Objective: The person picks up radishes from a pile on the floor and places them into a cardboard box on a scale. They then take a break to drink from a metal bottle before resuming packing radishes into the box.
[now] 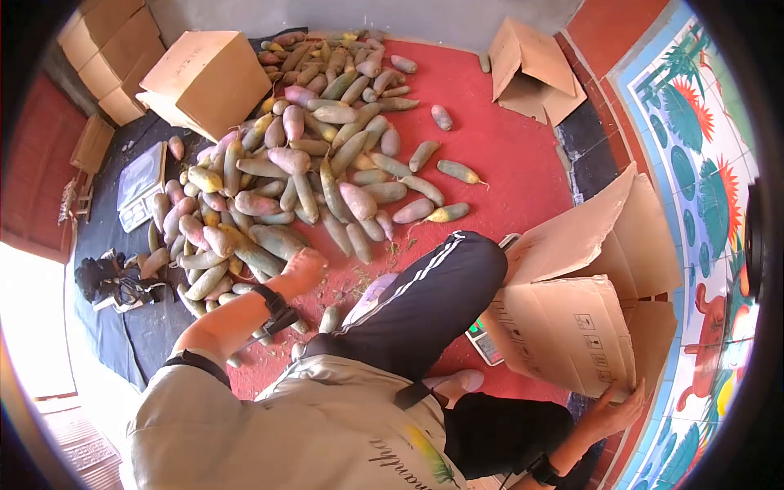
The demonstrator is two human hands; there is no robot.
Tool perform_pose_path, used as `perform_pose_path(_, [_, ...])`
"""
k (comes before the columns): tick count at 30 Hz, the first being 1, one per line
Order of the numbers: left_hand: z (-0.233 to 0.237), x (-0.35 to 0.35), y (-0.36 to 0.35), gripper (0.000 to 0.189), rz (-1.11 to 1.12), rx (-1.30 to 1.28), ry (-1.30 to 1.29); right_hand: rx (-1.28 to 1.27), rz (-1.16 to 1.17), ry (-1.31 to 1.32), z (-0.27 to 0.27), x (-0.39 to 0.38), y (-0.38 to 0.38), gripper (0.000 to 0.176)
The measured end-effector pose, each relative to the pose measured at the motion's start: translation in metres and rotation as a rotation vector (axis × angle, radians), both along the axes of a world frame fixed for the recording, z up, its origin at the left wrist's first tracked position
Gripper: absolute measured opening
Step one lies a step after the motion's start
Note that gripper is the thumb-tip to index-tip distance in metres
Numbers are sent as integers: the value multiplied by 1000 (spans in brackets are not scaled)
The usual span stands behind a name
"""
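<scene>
Red floor (506,155) lies under the work; left hand (302,273) is at the near edge of the radish pile (290,160), fingers not clear, so I cannot tell if it grips; right hand (612,415) touches the lower corner of the open carton (563,335), its grip also unclear; radishes look firm, rather heavy, perhaps slippery, best held around the thick middle

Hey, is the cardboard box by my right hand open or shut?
Open: the cardboard box has its flaps raised and spread apart, with gaps between them. Your right hand is at its edge.
</scene>
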State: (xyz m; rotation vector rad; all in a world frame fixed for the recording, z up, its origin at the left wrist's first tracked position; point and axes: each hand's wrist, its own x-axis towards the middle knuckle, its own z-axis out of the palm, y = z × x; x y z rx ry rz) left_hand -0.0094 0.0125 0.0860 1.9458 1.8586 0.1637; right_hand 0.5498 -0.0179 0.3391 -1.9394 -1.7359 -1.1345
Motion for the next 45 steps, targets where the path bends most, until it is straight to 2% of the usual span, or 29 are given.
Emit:
perform_pose_path(1, [-9,-1,-10,21,39,-201,86,-3,-6,-26,1,1,0,49])
perform_pose_path(2, [-18,1,-19,21,42,-211,81,-13,-3,-31,0,1,1,49])
perform_pose_path(4, [-30,8,-33,29,75,-442,72,14,22,-43,2,-1,2,49])
perform_pose_path(5, [-40,10,-41,29,73,-451,67,5,22,-49,3,-3,1,49])
perform_pose_path(7, [-52,14,-52,39,-113,-335,-20,19,9,-84,7,-8,-1,48])
perform_pose_path(8, [-59,19,-50,48,-105,-449,-22,14,8,-90,7,-9,-2,48])
perform_pose_path(9, [-69,21,-52,48,-108,-452,-28,20,18,-77,8,-8,-5,47])
perform_pose_path(11, [-97,27,-57,45,-226,-235,-52,24,24,-73,9,-4,-11,47])
perform_pose_path(12, [-91,33,-52,50,-232,-281,-50,26,38,-77,10,-2,-15,45])
perform_pose_path(16, [-113,44,-46,55,-346,-329,30,19,26,-94,11,-7,-34,41])
perform_pose_path(19, [-118,45,-51,54,-352,-301,48,-10,-35,-113,6,-6,-51,39])
perform_pose_path(20, [-127,47,-51,51,-348,-486,77,-10,-41,-117,5,-4,-55,39])
perform_pose_path(23, [-150,46,-63,44,-356,-439,56,-22,-79,-130,-5,8,-69,37])
perform_pose_path(24, [-107,56,-47,34,-300,-606,101,-30,-95,-158,-11,20,-75,37])
perform_pose_path(27, [-141,58,-52,28,-204,-602,162,-65,-128,-142,-17,25,-83,37])
perform_pose_path(29, [-152,56,-54,26,-251,-590,208,-90,-141,-93,-19,23,-82,37])
perform_pose_path(31, [-158,47,-57,25,-427,-431,228,-109,-100,-135,-23,22,-80,37])
perform_pose_path(32, [-161,44,-59,25,-422,-432,234,-108,-96,-129,-26,21,-79,37])
perform_pose_path(34, [-97,48,-43,24,-347,-738,237,-147,-97,-75,-27,16,-76,36])
perform_pose_path(35, [-97,46,-46,24,-342,-737,241,-145,-93,-70,-30,19,-77,36])
perform_pose_path(37, [-100,41,-58,28,-264,-681,193,-120,-77,-51,-36,22,-77,36])
perform_pose_path(39, [-102,36,-57,32,-312,-704,181,-130,-96,-36,-41,27,-79,37])
perform_pose_path(41, [-74,35,-47,33,-204,-640,208,-145,-114,-21,-45,27,-79,37])
perform_pose_path(43, [-59,25,-34,33,-124,-570,153,-154,-136,24,-46,27,-78,38])
perform_pose_path(45, [-50,14,-16,37,54,-415,59,-146,-125,33,-48,25,-74,38])
